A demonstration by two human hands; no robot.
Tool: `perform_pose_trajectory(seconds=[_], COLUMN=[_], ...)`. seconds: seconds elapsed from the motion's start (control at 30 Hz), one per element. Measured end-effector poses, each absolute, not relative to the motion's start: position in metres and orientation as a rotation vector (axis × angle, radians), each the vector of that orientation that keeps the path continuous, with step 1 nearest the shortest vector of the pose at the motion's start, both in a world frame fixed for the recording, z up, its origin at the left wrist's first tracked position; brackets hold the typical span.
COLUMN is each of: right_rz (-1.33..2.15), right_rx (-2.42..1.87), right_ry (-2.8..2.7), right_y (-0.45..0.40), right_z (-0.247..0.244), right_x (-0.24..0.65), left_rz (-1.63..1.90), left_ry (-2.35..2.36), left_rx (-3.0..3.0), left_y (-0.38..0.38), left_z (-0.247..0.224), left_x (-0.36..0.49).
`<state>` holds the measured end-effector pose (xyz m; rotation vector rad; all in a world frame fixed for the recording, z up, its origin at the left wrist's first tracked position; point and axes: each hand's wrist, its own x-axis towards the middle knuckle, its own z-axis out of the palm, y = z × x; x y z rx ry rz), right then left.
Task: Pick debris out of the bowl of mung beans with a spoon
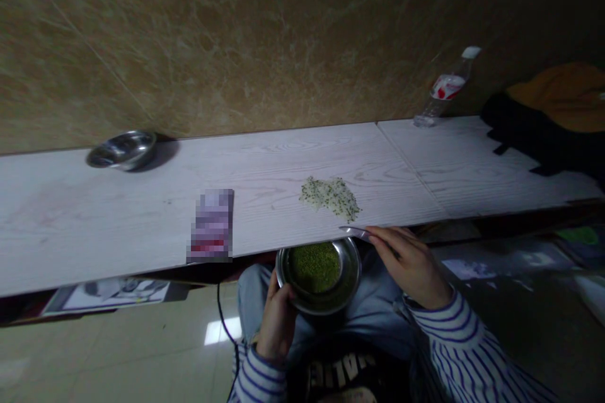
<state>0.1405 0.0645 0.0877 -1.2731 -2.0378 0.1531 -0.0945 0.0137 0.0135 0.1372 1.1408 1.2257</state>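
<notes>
My left hand (278, 321) grips the rim of a round metal bowl (352, 264), thumb on top. Many small green beans (316, 267) lie in the bowl, which sits above my lap just under the table's front edge. In my right hand (411, 261) is a shiny metal spoon (355, 232), seen nearly edge-on. It is at the table edge, above the bowl's far right rim. Just beyond the spoon, a loose pile of white grains mixed with green beans (329, 196) is spread on the white wooden table (265, 164).
Left of the pile lies a blurred-out purple packet-like object (211, 227) at the front edge. A second metal bowl (121, 151) stands near the wall at left. A clear plastic bottle (447, 89) and dark and orange cloth (553, 116) are at right. A black cable (222, 308) hangs by my left arm.
</notes>
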Motion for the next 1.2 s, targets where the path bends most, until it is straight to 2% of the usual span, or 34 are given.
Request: perform_pose_trajectory(seconds=[0.57,1.2], right_rz=[0.058,0.303], right_rx=[-1.384,-1.208], right_ry=[-2.034,-2.339], right_y=[0.077,0.124], right_z=[0.085,0.090], right_x=[0.182,0.193], left_rz=[1.098,1.101], left_ry=[1.207,1.135], left_rx=[0.208,0.105], left_y=[0.008,0.019], left_z=[0.020,0.031], left_x=[-0.076,-0.066])
